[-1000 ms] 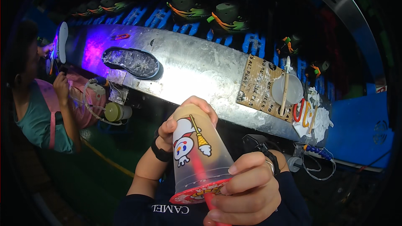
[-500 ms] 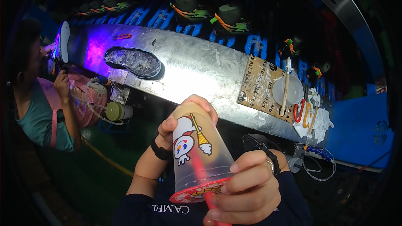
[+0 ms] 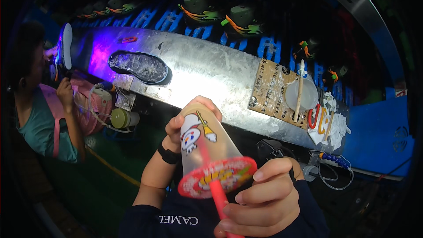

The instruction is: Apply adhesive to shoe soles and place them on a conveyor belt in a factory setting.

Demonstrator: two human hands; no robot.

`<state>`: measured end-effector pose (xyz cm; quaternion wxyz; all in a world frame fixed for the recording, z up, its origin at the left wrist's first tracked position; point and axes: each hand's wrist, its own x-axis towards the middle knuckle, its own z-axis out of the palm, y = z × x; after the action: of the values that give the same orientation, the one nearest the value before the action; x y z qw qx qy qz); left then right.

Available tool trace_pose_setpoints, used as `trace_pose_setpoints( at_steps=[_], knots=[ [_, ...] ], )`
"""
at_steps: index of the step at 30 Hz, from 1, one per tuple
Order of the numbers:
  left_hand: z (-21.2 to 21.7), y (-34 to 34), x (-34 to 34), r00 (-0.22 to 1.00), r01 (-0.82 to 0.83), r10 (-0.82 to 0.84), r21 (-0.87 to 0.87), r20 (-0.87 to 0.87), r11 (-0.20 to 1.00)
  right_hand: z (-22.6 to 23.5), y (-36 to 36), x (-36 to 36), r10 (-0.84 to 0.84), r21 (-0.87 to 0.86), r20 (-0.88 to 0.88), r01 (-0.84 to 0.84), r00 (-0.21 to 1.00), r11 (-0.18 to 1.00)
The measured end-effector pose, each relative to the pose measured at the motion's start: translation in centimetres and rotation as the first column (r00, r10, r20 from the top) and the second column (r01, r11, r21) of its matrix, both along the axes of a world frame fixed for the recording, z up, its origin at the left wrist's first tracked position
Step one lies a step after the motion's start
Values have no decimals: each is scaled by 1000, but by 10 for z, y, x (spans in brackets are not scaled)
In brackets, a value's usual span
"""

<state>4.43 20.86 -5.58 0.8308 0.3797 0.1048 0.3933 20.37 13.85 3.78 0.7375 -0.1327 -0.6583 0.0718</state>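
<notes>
A translucent plastic drink cup (image 3: 220, 143) with a cartoon snowman print tilts in front of me, its red patterned lid (image 3: 240, 169) facing me. My left hand (image 3: 174, 130) is wrapped round the cup's base end, fingers over the top and thumb along the side. Out of the lid comes a thick red straw (image 3: 219, 196), also visible faintly through the cup wall. My right hand (image 3: 266, 200) closes its fingers on the straw's outer end, below and to the right of the lid.
Beyond the cup runs a metal bench (image 3: 198, 57) bearing a dark shoe sole (image 3: 141, 67), cardboard (image 3: 266, 83), a white tub (image 3: 304, 94) with a brush across it, and scissors-like handles. Shoes (image 3: 242, 20) stand on blue racks behind. At left, a person (image 3: 48, 114) holds a sole.
My left hand has tipped the cup so its lid swings up and faces me more. The base has shifted slightly up and left. My right hand stays nearly in place on the straw.
</notes>
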Motion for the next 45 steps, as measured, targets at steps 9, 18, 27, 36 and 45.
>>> trace_pose_setpoints(
  at_steps=[9,18,27,36,45],
  knots=[
    [-25,5,-5,993,9,-2,-62,118,998,2,-17,8,-86,-160,160,112,983,981],
    [-29,6,-7,990,18,-12,-43,137,999,4,-14,9,-45,-163,170,73,984,984],
    [-26,3,-7,998,-17,26,-154,56,988,-3,16,16,26,-28,53,-25,998,999],
    [-26,12,11,996,-25,4,-235,-87,972,7,54,31,26,-538,-212,-138,977,831],
    [-2,11,4,990,-24,-19,-302,-139,953,14,81,38,33,-626,81,25,996,779]
  ],
)
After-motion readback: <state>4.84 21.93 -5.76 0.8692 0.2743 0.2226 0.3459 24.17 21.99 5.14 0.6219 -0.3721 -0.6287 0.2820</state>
